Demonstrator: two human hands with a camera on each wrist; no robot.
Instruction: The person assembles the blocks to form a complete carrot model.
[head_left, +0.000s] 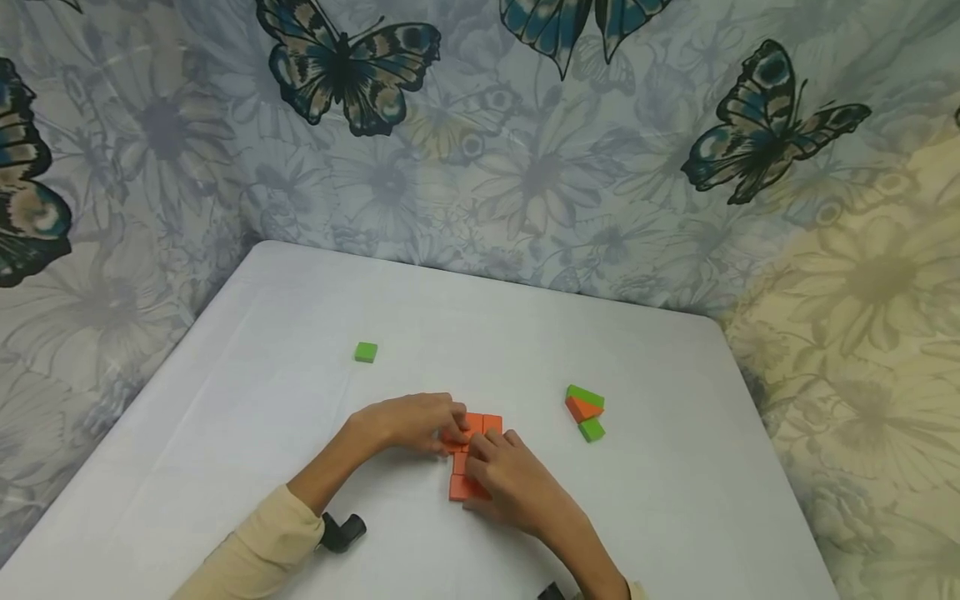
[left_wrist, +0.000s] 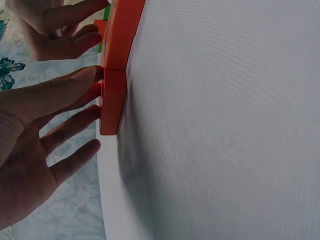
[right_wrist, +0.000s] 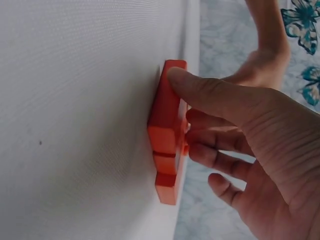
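While both hands are working on a white table (head_left: 225, 400), a flat cluster of orange blocks (head_left: 461, 463) is lying between them, partly under the fingers. My right hand (head_left: 521, 487) is holding the near part, its thumb pressing against the side of a block and its curled fingers resting on the upper faces. My left hand (head_left: 415, 421) is touching the far left end with loosely extended fingers, not wrapping round anything. The blocks are sitting edge against edge with thin seams showing, though my hands are hiding some of the outline. Judging by their crisp edges and smooth faces, I am expecting them to be light, stiff and sturdy, but slightly slippery, so a sideways shove is likely to open the seams. I am favouring the upright outer sides for a hold, thumb opposite fingertips. Beyond my left hand a green block (head_left: 366, 352) is sitting alone; right of the cluster, green and orange pieces (head_left: 585, 410) are lying together.
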